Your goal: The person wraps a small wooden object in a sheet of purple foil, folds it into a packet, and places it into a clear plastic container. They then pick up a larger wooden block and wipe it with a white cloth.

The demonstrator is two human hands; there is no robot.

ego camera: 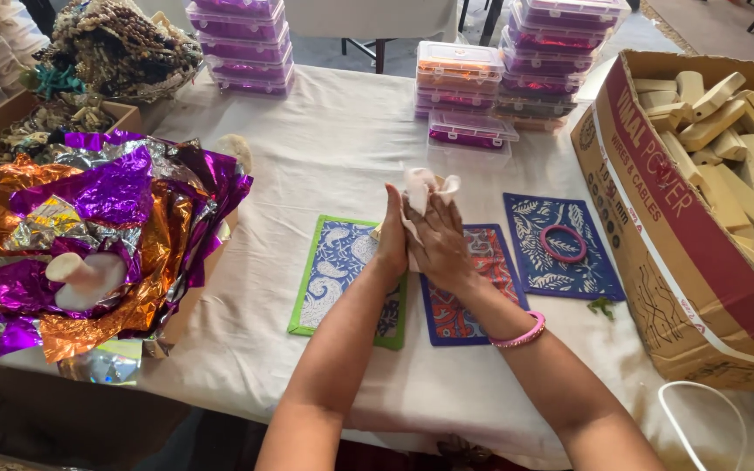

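Observation:
Both my hands meet above the table's middle. My left hand [392, 234] presses flat against a small object wrapped in white cloth [421, 189], and my right hand [440, 244] closes over it from the other side; the object itself is hidden. A pink bangle [521, 334] circles my right wrist. Below the hands lie three patterned fabric mats: a green-edged blue and white one [335, 275], a red and blue one [482, 262], and a dark blue one [560, 246] with a pink ring [564, 243] resting on it.
A big cardboard box [656, 227] full of pale wooden blocks [735, 148] stands at the right. Crumpled purple, orange and silver foil [98, 227] piles at the left. Stacks of clear lidded plastic boxes [464, 87] line the back. A white cord [700, 410] loops near the front right.

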